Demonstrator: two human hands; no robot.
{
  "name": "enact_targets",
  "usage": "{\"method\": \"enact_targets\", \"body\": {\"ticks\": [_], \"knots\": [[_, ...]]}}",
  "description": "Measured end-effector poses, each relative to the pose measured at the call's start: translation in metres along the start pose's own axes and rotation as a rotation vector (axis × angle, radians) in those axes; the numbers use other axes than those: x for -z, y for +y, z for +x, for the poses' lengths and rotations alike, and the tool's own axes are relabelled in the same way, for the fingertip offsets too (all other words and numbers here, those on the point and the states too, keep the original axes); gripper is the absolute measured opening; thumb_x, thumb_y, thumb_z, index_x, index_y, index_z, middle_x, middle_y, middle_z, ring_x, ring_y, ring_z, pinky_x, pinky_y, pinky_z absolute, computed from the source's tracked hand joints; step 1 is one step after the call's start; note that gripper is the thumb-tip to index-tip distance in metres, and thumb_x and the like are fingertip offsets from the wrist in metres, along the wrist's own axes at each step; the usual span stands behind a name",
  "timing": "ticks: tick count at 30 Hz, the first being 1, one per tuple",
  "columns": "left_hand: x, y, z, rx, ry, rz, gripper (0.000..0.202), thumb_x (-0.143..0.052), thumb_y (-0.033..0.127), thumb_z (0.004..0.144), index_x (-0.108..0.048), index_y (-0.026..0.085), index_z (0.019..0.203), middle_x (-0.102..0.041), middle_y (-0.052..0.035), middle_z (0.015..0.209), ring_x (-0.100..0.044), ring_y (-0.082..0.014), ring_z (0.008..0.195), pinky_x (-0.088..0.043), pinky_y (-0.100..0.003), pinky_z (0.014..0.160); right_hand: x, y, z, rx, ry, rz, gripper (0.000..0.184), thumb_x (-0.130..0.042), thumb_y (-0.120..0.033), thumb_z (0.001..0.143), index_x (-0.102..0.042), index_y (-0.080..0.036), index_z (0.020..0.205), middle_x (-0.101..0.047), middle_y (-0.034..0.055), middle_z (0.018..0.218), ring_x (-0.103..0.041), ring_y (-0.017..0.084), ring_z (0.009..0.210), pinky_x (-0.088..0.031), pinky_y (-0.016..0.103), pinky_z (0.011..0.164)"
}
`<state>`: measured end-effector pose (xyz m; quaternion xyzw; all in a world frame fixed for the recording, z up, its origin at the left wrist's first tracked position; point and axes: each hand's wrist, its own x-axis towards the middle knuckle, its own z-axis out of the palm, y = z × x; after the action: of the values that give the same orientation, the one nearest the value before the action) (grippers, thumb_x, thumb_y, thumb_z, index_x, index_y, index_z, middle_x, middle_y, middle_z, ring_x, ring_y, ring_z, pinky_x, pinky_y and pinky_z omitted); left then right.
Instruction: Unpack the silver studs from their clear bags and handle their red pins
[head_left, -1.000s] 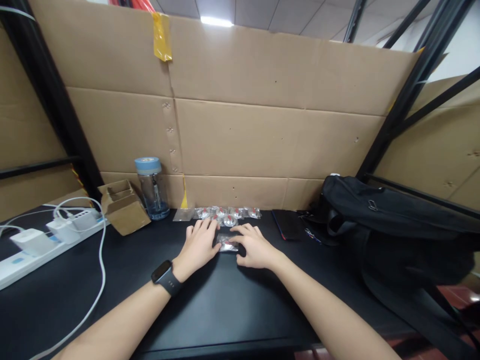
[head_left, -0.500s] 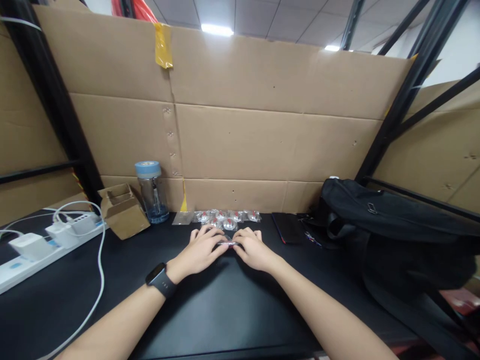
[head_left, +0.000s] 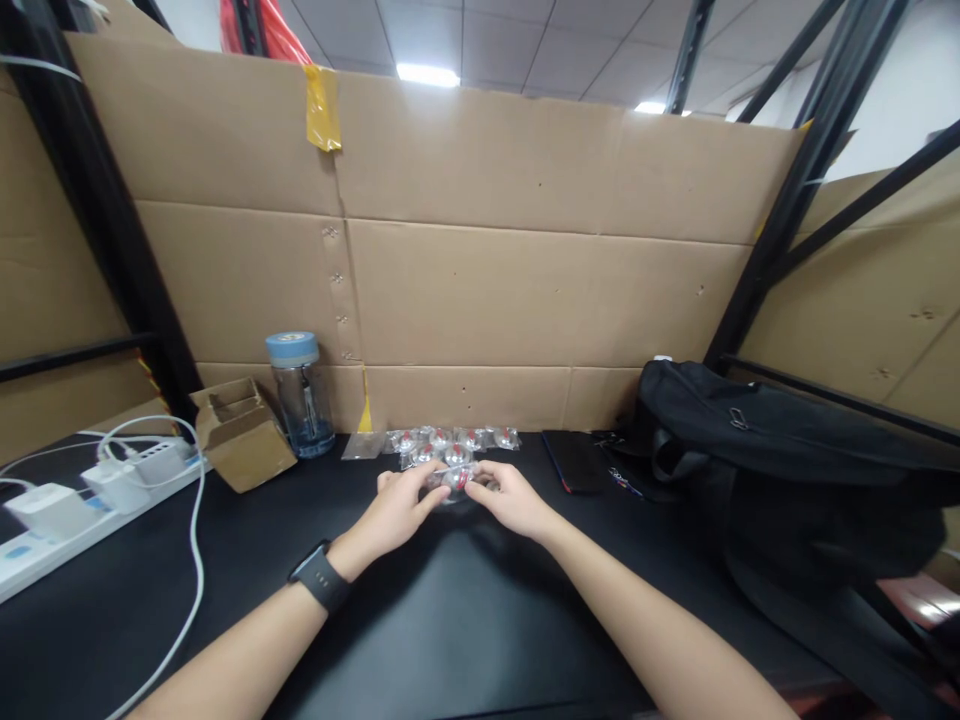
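Observation:
My left hand [head_left: 395, 509] and my right hand [head_left: 510, 498] meet at the middle of the black table [head_left: 420, 640]. Both pinch one small clear plastic packet [head_left: 452, 481] with a red and white part inside, lifted a little off the table. Just behind it lie several more such packets [head_left: 450, 445] in a loose row by the cardboard wall. A black watch sits on my left wrist.
A blue-lidded clear bottle [head_left: 301, 394] and a small open cardboard box [head_left: 241, 434] stand at the back left. A white power strip [head_left: 82, 500] with chargers and cables lies at the far left. A dark phone [head_left: 574, 461] and a black backpack [head_left: 780, 470] are on the right.
Both hands went from lying flat over the packet on the table to pinching it and raising it slightly. The view tilted up a little.

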<state>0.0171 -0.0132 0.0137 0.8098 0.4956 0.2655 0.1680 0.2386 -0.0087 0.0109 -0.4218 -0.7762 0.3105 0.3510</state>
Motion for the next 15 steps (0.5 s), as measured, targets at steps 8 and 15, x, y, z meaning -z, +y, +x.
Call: {"method": "enact_targets", "body": {"ticks": [8,15], "knots": [[-0.001,-0.010,0.004,-0.026,-0.028,-0.380,0.045,-0.054,0.043,0.094,-0.046,0.025,0.135,-0.073,-0.0022,0.094,-0.068,-0.0200,0.088,-0.047,-0.032,0.087,-0.003,0.005,0.001,-0.071,0.008,0.280,0.036,-0.074,-0.043,0.080,-0.062,-0.017,0.101,-0.077,0.0063,0.079,-0.073,0.025,0.084,-0.050,0.036,0.085],[0.002,-0.018,0.005,-0.063,-0.170,-0.549,0.059,-0.054,0.035,0.094,-0.033,0.022,0.147,-0.072,-0.0037,0.093,-0.065,-0.0173,0.083,-0.047,-0.030,0.080,0.004,0.002,0.001,-0.022,0.000,0.216,0.032,-0.062,-0.044,0.089,-0.069,-0.015,0.101,-0.077,0.0089,0.087,-0.071,0.024,0.090,-0.050,0.036,0.091]]}}
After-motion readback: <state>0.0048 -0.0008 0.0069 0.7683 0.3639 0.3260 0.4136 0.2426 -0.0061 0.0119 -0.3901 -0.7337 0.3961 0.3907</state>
